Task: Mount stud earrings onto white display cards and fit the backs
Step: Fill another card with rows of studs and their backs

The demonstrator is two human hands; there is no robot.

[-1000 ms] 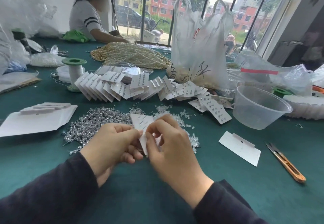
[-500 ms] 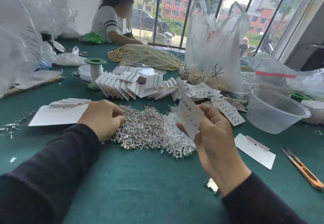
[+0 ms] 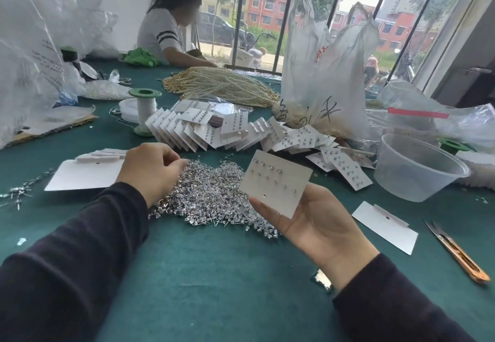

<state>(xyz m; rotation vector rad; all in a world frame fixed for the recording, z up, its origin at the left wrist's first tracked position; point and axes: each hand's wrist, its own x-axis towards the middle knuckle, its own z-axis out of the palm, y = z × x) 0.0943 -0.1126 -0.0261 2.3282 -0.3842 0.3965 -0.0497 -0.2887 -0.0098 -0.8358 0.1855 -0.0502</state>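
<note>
- Head view: right hand (image 3: 316, 223) grips display card (image 3: 276, 181) by its lower corner, raised above the stud pile (image 3: 211, 197); fingers hidden behind it.
- Left hand (image 3: 152, 170) curled into the pile; can't tell if it's pinching a stud.
- Risk: corner-only hold, so the card could flex and shed unbacked studs.
- Card faces camera, long axis roughly left-right.

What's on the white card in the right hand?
A few stud earrings sit in rows on the white card, which the right hand holds. Its rear face and any backs are hidden.
</note>
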